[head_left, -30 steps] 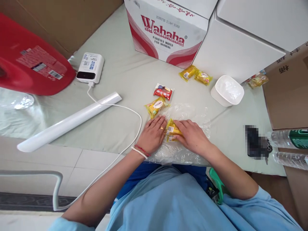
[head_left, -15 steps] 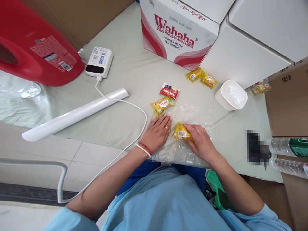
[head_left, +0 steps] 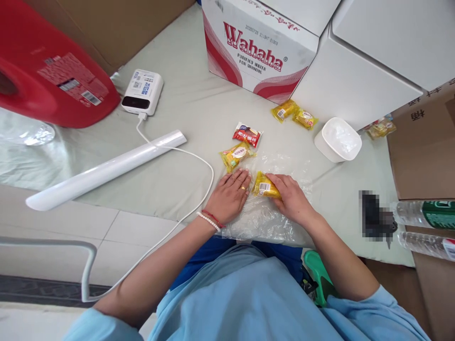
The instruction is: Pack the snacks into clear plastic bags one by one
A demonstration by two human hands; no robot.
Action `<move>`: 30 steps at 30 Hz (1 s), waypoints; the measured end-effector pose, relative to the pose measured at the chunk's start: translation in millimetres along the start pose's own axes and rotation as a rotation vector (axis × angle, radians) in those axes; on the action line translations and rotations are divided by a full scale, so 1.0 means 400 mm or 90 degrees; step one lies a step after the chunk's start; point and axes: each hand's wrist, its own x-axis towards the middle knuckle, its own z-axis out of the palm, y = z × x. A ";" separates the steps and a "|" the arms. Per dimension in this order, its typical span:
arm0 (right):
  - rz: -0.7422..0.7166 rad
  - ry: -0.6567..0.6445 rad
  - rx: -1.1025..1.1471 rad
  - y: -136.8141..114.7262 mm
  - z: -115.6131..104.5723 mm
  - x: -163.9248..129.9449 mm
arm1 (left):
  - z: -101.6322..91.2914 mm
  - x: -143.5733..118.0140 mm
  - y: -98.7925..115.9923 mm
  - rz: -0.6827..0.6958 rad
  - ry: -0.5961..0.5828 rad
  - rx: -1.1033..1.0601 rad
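My right hand (head_left: 289, 196) is closed on a yellow wrapped snack cake (head_left: 265, 185), its barcode facing up. The cake is over a clear plastic bag (head_left: 256, 225) spread on the cloth-covered table. My left hand (head_left: 230, 194) lies flat, palm down, on the left side of the bag, fingers stretched out. Just beyond its fingertips lies another yellow wrapped snack cake (head_left: 235, 155), touching a red wrapped snack (head_left: 248, 134). Two more yellow packets (head_left: 284, 111) rest farther back by the carton.
A white plastic tub (head_left: 337, 140) stands right of the bag. The Wahaha carton (head_left: 259, 52) and white boxes (head_left: 359, 80) are behind. A white tube (head_left: 106, 170), a cable (head_left: 199, 158), a white device (head_left: 142, 91) and a red jug (head_left: 53, 71) are left. Bottles (head_left: 426, 213) lie right.
My right hand and the snack cake have shifted slightly away from me, toward the back of the bag. My left hand stays flat. The whole view has drifted a little.
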 end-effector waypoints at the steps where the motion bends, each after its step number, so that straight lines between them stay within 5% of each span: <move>1: -0.004 -0.004 0.003 0.000 -0.008 -0.001 | 0.000 0.000 0.000 0.000 0.000 0.001; 10: -0.017 -0.037 -0.093 -0.024 0.002 -0.009 | -0.003 0.001 -0.003 0.001 0.011 -0.009; 20: -0.030 -0.042 -0.029 -0.021 -0.053 -0.018 | -0.058 -0.033 0.014 0.037 0.161 -0.088; 23: -0.058 0.069 0.020 -0.026 -0.084 -0.067 | -0.098 -0.053 0.015 0.081 0.194 -0.095; 26: -0.098 0.174 0.097 -0.035 -0.087 -0.154 | -0.129 -0.094 0.001 0.169 0.150 -0.164; 30: -0.128 0.130 0.144 -0.044 -0.037 -0.261 | -0.128 -0.146 -0.010 0.228 0.081 -0.192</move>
